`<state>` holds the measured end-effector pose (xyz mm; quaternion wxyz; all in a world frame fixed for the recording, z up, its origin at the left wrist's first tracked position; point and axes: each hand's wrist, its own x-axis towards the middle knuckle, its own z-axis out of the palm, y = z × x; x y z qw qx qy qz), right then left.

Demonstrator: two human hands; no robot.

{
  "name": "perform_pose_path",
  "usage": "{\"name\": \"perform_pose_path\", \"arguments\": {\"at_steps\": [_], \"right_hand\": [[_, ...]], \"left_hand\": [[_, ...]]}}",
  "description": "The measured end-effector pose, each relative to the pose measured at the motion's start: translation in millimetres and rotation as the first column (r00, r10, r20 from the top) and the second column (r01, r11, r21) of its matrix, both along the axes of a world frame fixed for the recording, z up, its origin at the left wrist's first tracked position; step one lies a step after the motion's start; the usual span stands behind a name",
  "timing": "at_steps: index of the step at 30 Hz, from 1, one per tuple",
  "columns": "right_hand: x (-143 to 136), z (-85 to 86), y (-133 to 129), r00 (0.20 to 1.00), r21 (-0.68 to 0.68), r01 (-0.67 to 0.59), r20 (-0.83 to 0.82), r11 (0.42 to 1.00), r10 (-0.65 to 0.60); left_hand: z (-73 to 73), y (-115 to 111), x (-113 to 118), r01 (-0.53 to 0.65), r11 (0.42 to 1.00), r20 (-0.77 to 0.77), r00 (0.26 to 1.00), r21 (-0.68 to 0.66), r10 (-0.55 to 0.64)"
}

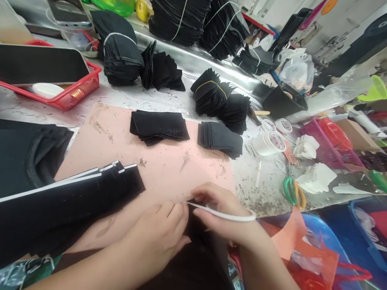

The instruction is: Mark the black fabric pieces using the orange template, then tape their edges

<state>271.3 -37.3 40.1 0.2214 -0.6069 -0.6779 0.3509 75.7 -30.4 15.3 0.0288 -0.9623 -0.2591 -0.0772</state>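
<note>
My left hand is closed in a pinch at the near edge of the pink board, at the end of a narrow white tape strip. My right hand curls round the strip, which bows out past its thumb. A black fabric piece shows between the two hands, mostly covered by them. To the left lies a stack of long black pieces with white tape along some edges. Ahead of the hands on the board are a stack of black pieces and a smaller dark stack.
Bundled black pieces line the back. A red basket holding a phone stands at the left. At the right are tape rolls, green-and-orange-handled scissors, and a blue bin with scraps.
</note>
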Motion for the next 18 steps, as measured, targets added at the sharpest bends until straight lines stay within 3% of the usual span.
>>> {"name": "perform_pose_path", "arguments": {"at_steps": [4, 14, 18], "right_hand": [[22.9, -3.1, 0.9, 0.990, 0.077, 0.106, 0.086, 0.991, -0.112], [16.1, -18.5, -4.9, 0.988, 0.304, 0.039, 0.128, 0.952, -0.081], [23.3, -14.4, -14.0, 0.982, 0.379, -0.033, 0.186, 0.925, -0.041]], "left_hand": [[-1.5, 4.4, 4.2, 0.013, 1.000, -0.010, 1.000, -0.007, -0.014], [6.3, 19.9, 26.9, -0.014, 0.995, -0.153, 0.988, -0.096, -0.001], [10.3, 25.0, 31.1, -0.026, 0.986, -0.242, 0.970, -0.162, -0.015]]}}
